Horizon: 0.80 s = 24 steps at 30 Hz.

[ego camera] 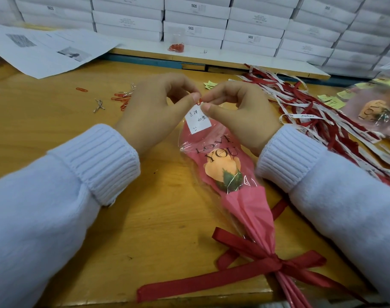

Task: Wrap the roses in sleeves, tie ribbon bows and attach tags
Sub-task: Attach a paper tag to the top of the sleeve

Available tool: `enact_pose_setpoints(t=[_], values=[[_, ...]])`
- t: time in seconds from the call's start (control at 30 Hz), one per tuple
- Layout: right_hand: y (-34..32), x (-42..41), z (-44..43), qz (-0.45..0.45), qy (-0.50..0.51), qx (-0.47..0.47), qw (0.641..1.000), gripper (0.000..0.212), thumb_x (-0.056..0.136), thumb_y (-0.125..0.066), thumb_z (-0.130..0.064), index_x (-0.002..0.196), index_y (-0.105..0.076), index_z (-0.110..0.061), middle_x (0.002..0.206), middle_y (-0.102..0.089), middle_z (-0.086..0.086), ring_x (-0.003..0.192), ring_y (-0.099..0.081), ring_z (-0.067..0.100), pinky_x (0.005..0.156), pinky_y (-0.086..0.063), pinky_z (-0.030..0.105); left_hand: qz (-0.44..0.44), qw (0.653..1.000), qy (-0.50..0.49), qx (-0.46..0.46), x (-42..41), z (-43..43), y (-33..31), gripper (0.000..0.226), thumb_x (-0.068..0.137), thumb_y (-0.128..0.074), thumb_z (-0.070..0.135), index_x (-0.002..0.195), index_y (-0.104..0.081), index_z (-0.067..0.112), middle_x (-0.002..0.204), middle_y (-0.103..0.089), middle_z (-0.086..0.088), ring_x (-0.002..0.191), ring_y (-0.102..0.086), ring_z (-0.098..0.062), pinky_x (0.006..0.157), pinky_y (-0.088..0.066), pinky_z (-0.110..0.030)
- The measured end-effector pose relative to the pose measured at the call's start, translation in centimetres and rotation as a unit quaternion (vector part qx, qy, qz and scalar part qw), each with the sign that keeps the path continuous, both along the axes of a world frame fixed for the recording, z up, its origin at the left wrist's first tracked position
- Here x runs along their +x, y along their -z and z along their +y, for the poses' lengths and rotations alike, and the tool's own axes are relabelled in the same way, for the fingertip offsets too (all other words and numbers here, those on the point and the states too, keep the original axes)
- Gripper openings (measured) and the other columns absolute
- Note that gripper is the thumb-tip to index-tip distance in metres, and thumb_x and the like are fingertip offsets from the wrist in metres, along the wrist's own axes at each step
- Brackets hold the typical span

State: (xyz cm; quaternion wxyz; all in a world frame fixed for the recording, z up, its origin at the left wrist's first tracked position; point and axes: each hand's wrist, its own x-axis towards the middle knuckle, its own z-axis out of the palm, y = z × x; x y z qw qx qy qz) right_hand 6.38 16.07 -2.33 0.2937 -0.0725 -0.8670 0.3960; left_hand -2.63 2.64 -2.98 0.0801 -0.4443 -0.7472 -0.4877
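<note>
An orange rose (pixel 220 165) lies in a pink sleeve (pixel 247 210) printed "LOVE YOU", flat on the wooden table (pixel 45 130). A dark red ribbon bow (pixel 267 261) is tied round its lower end. At the sleeve's top edge sits a white handwritten tag (pixel 198 121) with a small red paper clip (pixel 199 101). My left hand (pixel 154 112) and my right hand (pixel 238 114) meet there; both pinch at the clip and the tag's top edge with thumb and forefinger.
Red paper clips (pixel 120 100) and silver twist ties (pixel 99 106) lie at the left. A heap of red and white ribbons (pixel 305 103) lies at the right, with yellow tags (pixel 331 101) and another wrapped rose (pixel 373 112). Printed sheets (pixel 47 50) and stacked white boxes (pixel 194 25) stand behind.
</note>
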Motion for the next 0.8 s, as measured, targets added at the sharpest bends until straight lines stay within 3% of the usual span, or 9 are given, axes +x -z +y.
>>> enact_pose_setpoints(t=[0.17,0.3,0.43,0.53,0.67,0.8], values=[[-0.10,0.07,0.22,-0.002,0.009,-0.022,1.000,0.011,0.083,-0.070,-0.015,0.082,-0.066,-0.025,0.073,-0.066,-0.012,0.075,-0.063,-0.002,0.080,-0.049,0.020,0.016,0.998,0.018,-0.051,-0.44,-0.19,0.03,0.041,0.083,-0.070,0.025,0.122,-0.055,0.027,0.085,-0.064,0.017,0.089,-0.057,-0.001,0.071,-0.038,-0.002],[-0.06,0.03,0.29,-0.010,0.009,-0.029,0.999,0.015,0.084,-0.069,-0.015,0.081,-0.066,-0.029,0.069,-0.064,-0.012,0.073,-0.061,-0.002,0.082,-0.051,0.026,-0.018,0.998,0.030,-0.044,-0.74,-0.13,0.14,0.036,0.087,-0.066,0.022,0.121,-0.055,0.027,0.083,-0.065,0.017,0.090,-0.058,-0.001,0.067,-0.041,-0.004],[-0.02,0.00,0.22,-0.018,-0.015,-0.036,0.999,0.016,0.084,-0.067,-0.011,0.092,-0.067,-0.024,0.070,-0.066,-0.008,0.071,-0.062,-0.004,0.073,-0.047,0.012,-0.037,0.998,0.043,-0.029,-0.61,0.13,0.36,0.030,0.089,-0.062,0.019,0.118,-0.058,0.024,0.078,-0.067,0.010,0.077,-0.058,0.008,0.060,-0.040,-0.003],[-0.05,-0.10,0.23,-0.020,-0.022,-0.033,0.999,0.021,0.085,-0.064,-0.009,0.099,-0.065,-0.025,0.072,-0.066,-0.003,0.073,-0.061,-0.001,0.071,-0.044,0.012,-0.052,0.998,0.043,-0.014,-0.56,0.17,0.43,0.025,0.089,-0.063,0.019,0.113,-0.058,0.023,0.075,-0.067,0.009,0.076,-0.060,0.005,0.058,-0.041,-0.005],[0.09,-0.14,0.07,-0.010,-0.032,-0.012,0.999,0.024,0.086,-0.061,-0.007,0.104,-0.063,-0.023,0.075,-0.063,-0.003,0.078,-0.061,0.004,0.075,-0.048,0.017,-0.074,0.997,0.027,0.006,-0.50,0.17,0.31,0.024,0.086,-0.066,0.020,0.106,-0.053,0.021,0.074,-0.068,0.008,0.078,-0.062,0.004,0.059,-0.047,-0.008],[-0.10,-0.04,-0.16,0.021,-0.043,-0.007,0.999,0.022,0.092,-0.054,-0.005,0.108,-0.062,-0.017,0.092,-0.067,0.004,0.091,-0.061,0.010,0.089,-0.049,0.030,-0.081,0.996,0.029,-0.001,-0.52,0.08,0.13,0.022,0.086,-0.066,0.022,0.104,-0.053,0.021,0.073,-0.068,0.008,0.081,-0.063,0.006,0.057,-0.048,-0.009]])
